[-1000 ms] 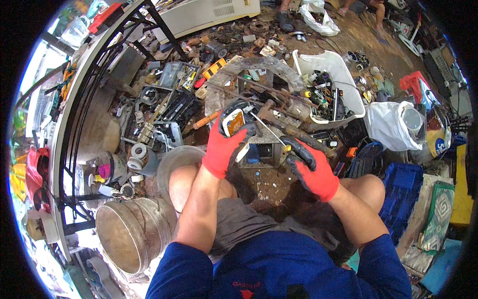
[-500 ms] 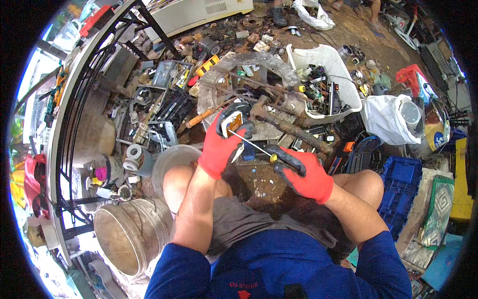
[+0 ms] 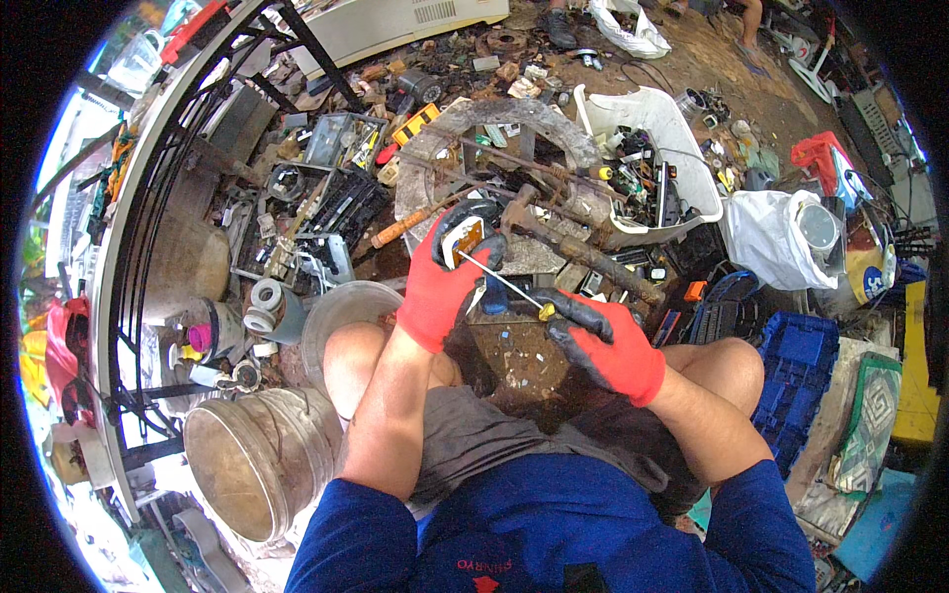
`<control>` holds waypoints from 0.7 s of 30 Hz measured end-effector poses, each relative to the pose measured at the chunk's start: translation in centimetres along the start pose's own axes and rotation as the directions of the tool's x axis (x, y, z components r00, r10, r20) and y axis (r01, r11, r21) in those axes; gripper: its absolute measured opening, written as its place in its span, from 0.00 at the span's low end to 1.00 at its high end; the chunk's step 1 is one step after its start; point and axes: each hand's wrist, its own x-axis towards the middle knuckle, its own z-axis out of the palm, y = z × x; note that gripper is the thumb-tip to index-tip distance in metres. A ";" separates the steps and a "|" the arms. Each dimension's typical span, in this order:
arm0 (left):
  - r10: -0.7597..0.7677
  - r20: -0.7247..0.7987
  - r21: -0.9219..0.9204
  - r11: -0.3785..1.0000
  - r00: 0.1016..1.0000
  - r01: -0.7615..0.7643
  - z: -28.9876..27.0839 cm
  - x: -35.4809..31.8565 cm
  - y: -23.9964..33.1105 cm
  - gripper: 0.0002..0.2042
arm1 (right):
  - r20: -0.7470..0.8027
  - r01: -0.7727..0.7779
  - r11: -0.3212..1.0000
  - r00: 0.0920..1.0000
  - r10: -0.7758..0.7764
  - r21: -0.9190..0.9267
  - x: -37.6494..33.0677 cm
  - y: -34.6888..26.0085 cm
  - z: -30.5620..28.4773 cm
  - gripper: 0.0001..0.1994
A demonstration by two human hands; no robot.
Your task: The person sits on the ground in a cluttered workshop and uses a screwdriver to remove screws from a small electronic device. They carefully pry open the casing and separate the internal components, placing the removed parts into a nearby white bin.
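Observation:
My left hand point(image 3: 427, 296), in a red glove with black-coated fingers, is closed around a small white-rimmed piece with an amber-brown face point(image 3: 469, 235). What kind of part it is, I cannot make out. In the same kind of glove, my right hand point(image 3: 615, 346) grips a screwdriver point(image 3: 501, 281) with a thin metal shaft and a bit of yellow handle showing. The shaft points up and left, its tip at the lower edge of the piece. Just beyond my hands, a hammer point(image 3: 578, 251) lies across a round, worn metal ring point(image 3: 420, 148).
A white bin point(image 3: 647, 111) of mixed parts stands beyond at right, near a white bag point(image 3: 766, 237). Blue plastic cases point(image 3: 796, 385) lie by my right knee. An old bucket point(image 3: 232, 465) stands at left beside a black metal frame point(image 3: 148, 247). Scrap electronics cover the ground ahead.
The small piece in my left hand has tilted, so its amber face looks narrower. The screwdriver stays against it. The whole view has shifted slightly.

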 end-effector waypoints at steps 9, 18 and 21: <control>0.124 0.018 0.235 0.964 0.992 -0.124 0.0 -0.4 -0.3 0.23 | 0.233 -0.302 0.886 0.945 0.229 0.352 -0.7 -1.7 -1.6 0.10; 0.206 0.052 0.321 0.923 0.977 -0.212 0.8 -0.1 -0.3 0.18 | 0.453 -0.556 0.210 0.803 0.388 0.804 -1.3 -2.1 -0.9 0.14; 0.173 0.071 0.329 0.926 0.982 -0.187 0.9 -0.2 -0.5 0.18 | 0.429 -0.538 0.228 0.814 0.392 0.812 -1.3 -3.2 -1.2 0.13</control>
